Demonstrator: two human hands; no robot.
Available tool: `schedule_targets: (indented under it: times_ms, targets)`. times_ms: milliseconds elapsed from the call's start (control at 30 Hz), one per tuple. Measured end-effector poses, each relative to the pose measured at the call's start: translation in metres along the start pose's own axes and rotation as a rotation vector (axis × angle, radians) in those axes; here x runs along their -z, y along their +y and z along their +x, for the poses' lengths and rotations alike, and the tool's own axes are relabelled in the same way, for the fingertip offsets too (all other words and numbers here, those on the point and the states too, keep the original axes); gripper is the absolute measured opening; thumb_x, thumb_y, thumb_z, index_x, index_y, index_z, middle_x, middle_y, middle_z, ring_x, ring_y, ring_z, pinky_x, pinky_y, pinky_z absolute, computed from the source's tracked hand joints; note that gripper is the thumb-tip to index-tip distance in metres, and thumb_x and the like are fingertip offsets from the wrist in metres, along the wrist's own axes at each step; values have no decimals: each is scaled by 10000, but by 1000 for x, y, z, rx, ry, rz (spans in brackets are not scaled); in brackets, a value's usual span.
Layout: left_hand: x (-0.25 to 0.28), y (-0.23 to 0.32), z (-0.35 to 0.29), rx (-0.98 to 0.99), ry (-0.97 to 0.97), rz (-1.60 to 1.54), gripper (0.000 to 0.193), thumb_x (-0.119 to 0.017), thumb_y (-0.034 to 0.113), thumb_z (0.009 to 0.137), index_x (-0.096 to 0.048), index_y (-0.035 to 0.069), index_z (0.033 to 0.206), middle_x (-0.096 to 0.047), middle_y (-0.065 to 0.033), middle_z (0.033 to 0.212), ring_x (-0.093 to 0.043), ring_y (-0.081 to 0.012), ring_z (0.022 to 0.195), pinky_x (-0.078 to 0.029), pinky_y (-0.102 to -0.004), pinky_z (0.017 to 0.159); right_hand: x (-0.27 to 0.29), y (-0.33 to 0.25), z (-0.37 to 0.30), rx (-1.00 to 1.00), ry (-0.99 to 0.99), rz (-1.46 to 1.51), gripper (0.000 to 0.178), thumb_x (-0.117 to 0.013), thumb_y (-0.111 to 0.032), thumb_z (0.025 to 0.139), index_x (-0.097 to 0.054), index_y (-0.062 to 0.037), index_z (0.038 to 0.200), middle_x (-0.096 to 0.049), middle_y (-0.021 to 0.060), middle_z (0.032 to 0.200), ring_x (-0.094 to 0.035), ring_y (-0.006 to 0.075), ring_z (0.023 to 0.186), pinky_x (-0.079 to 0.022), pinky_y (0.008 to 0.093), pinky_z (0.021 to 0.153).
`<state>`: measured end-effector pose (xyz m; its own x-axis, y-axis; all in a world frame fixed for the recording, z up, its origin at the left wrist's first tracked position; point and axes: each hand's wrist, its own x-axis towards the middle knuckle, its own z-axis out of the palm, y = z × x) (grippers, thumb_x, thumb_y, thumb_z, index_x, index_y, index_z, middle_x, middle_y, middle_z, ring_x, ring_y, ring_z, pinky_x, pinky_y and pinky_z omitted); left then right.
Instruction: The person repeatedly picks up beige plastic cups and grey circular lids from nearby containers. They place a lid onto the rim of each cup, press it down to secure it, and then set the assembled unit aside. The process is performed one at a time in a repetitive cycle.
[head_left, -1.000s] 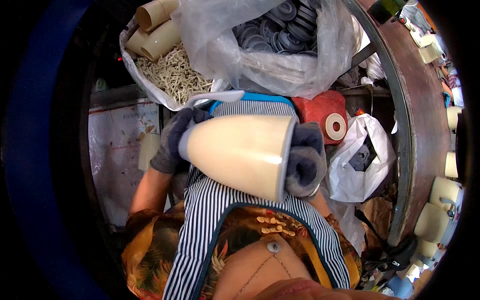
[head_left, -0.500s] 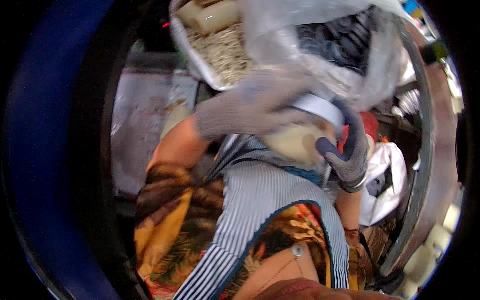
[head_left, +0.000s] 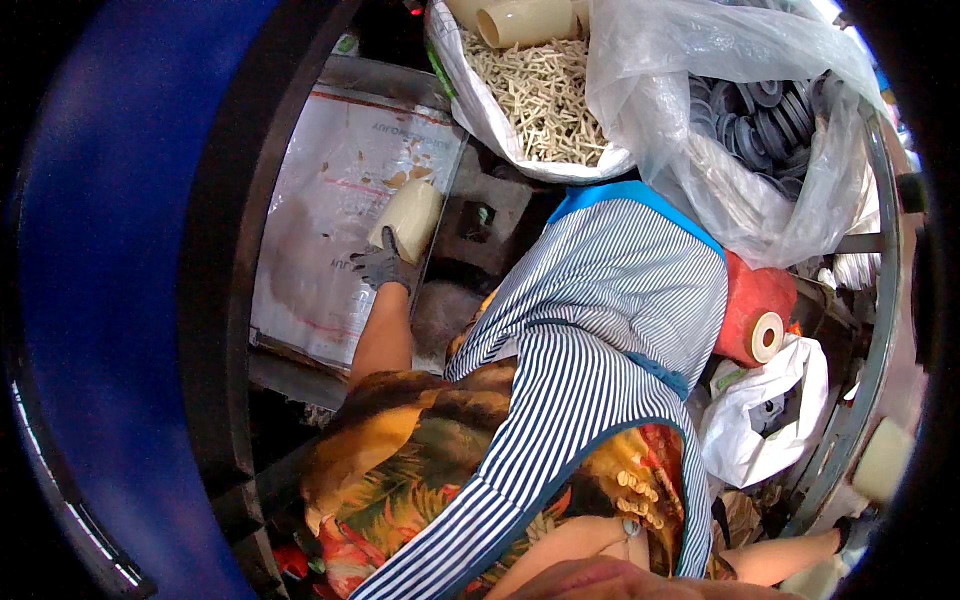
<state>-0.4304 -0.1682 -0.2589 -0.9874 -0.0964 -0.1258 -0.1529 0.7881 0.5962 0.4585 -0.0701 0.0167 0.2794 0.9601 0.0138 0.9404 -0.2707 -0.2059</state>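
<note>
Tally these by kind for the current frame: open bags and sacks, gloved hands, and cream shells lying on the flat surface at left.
Cream curved tapered shell: 1
Grey gloved hands: 2 (left hand, right hand)
White sack of thin cream sticks: 1
Clear plastic bag of dark grey round parts: 1
White plastic bag: 1
Total: 6

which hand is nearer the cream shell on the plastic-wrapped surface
Left. The left hand is at the lower end of the cream shell; the right hand is far off, toward the picture's lower right.
</note>
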Motion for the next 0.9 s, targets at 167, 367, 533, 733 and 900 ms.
schedule_targets:
  times_ms: [167, 367, 533, 733, 900]
  targets:
    - [-29, -2, 15, -114, -296, -873, 816, -758, 417, 817, -426, -87, 1365, -562, -178, 1318, -562, -285, 1170, -467, -370, 952, -8, 42, 36, -18, -14, -272, 586, -613, -171, 899, -409, -24, 1428, -476, 157, 1419, -459, 269, 1302, -348, 381, 1094]
    - [89, 133, -64, 42, -1341, -1230, 587, -541, 359, 982, -377, 33, 1443, -472, -167, 1424, -491, -304, 1281, -409, -469, 1076, -51, -121, 40, 389, 120, -32, 688, -638, -219, 855, -362, -21, 1454, -452, 166, 1445, -444, 281, 1322, -335, 387, 1107]
    - [114, 170, -208, 271, -1875, -953, 472, -461, 303, 1020, -418, 82, 1435, -470, -100, 1448, -467, -261, 1307, -368, -424, 1115, -91, -363, -44, 828, -210, 995, 1134, -844, -427, 613, -261, 42, 1466, -463, 186, 1409, -476, 302, 1282, -341, 409, 1096]
    - [149, 223, -288, -1119, -936, -706, 465, -583, 104, 927, -463, -36, 1354, -518, -190, 1340, -491, -284, 1250, -374, -367, 1075, -84, -389, -61, 694, -77, 1023, 1210, -912, -416, 568, -251, 44, 1470, -445, 226, 1401, -475, 356, 1265, -349, 423, 1087]
    - [167, 263, -357, -2237, -731, -246, 496, -688, 317, 805, -612, 81, 1234, -582, -149, 1218, -533, -349, 1179, -372, -502, 1077, -85, -390, -88, 690, 199, 691, 1025, -828, -320, 688, -258, 27, 1466, -421, 268, 1400, -449, 445, 1260, -364, 495, 1065]
